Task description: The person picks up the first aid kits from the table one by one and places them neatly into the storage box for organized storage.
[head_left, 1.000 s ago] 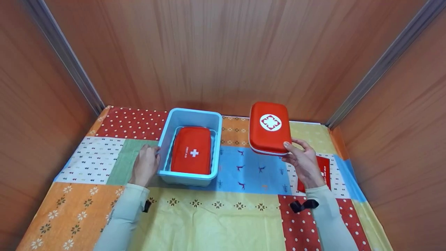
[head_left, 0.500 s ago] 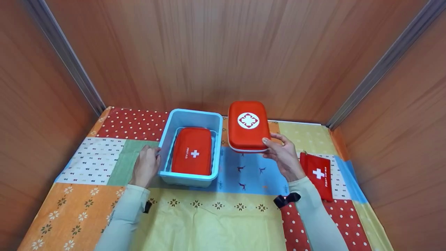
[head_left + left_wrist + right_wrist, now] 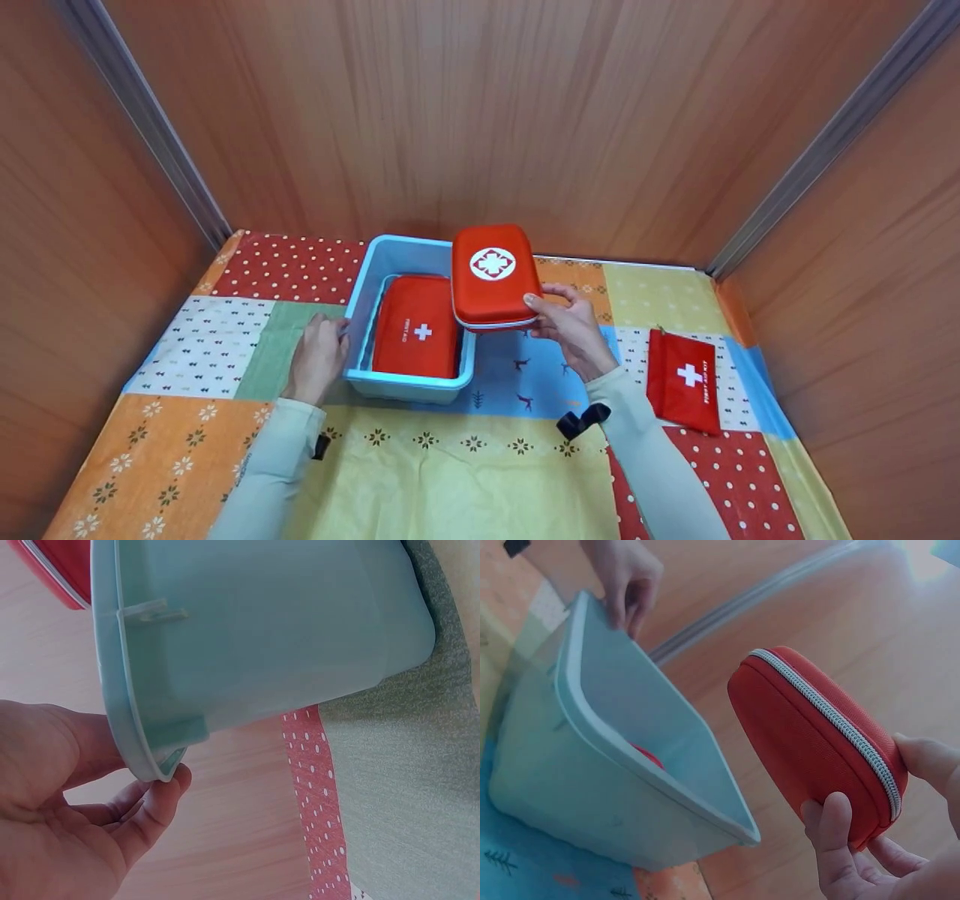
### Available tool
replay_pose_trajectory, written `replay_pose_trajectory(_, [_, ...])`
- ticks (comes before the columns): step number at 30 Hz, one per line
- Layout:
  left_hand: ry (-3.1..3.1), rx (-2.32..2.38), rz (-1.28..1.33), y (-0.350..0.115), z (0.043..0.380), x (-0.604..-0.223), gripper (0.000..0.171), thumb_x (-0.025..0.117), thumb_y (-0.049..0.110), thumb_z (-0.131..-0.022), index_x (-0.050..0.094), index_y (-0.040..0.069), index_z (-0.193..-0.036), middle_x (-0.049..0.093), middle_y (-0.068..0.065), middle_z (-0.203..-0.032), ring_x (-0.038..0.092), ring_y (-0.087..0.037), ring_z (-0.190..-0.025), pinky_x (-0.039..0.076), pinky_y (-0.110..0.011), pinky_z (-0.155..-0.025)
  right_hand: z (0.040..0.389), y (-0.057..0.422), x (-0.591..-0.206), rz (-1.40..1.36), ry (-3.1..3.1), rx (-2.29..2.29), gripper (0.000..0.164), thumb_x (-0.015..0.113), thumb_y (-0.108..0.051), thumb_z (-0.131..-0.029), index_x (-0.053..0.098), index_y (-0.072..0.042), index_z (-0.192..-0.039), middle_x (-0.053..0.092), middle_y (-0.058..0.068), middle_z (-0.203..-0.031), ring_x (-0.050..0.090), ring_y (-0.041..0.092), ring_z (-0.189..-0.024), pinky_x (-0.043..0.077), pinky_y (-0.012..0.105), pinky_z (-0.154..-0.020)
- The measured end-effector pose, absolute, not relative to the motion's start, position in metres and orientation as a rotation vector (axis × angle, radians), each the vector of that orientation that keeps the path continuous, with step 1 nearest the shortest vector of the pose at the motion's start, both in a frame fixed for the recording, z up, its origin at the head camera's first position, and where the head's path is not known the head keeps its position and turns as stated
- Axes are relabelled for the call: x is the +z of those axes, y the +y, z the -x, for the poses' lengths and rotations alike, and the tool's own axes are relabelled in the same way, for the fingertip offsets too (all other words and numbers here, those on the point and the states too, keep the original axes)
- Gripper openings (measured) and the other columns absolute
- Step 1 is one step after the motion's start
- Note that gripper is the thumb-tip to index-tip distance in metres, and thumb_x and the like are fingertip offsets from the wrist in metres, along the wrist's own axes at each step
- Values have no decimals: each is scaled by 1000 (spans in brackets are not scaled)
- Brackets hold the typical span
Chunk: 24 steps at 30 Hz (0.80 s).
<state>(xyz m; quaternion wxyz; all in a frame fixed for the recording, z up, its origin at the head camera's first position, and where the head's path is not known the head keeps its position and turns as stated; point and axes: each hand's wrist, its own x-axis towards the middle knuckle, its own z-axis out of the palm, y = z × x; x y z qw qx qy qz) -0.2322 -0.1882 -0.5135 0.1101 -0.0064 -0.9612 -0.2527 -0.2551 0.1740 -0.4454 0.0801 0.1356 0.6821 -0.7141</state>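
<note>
The head view looks forward and down from above the near side of the worktop [image 3: 465, 480], far enough back to show both far corners. The left wrist view, turned sideways, sits close to the left hand [image 3: 49, 836] and faces a tub's outer wall [image 3: 270, 622]. The right wrist view, tilted, looks from close by the right hand [image 3: 911, 866] across the tub; both wrist views share the tub and left hand.

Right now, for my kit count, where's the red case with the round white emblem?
In the head view, the red case is held in the right hand, hiding part of the right rim of the blue bin.
</note>
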Motion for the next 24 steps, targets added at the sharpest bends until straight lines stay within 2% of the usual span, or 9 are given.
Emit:
replay_pose_trajectory(7, [-2819, -766, 13, -187, 231, -514, 27, 62, 3, -92, 66, -7, -117, 62, -27, -106, 61, -41, -101, 53, -52, -83, 259, 158, -446, -425, 2094, -2059, 67, 84, -36, -75, 50, -14, -129, 66, 12, -118, 72, 24, -81, 59, 33, -76])
replay_pose_trajectory(10, [-2792, -778, 39, -188, 232, -514, 25, 62, 2, -91, 67, -9, -114, 62, -27, -103, 61, -41, -98, 54, -52, -82, 261, 152, -447, -432, 2112, -2035, 67, 85, -36, -74, 50, -15, -128, 68, 11, -116, 72, 25, -80, 59, 35, -78])
replay_pose_trajectory(14, [-2776, -806, 56, -188, 233, -515, 24, 61, -1, -90, 67, -10, -111, 61, -28, -100, 61, -41, -97, 54, -52, -81, 263, 143, -447, -397, 2131, -2009, 66, 85, -36, -74, 50, -14, -126, 70, 11, -112, 72, 25, -79, 59, 37, -78])
replay_pose_trajectory(24, [-2828, -822, 9, -187, 232, -513, 28, 59, 2, -93, 65, -9, -118, 60, -27, -106, 60, -40, -101, 53, -52, -84, 265, 113, -444, -371, 2172, -1891, 63, 83, -37, -76, 50, -15, -125, 71, 9, -108, 73, 25, -78, 60, 33, -71])
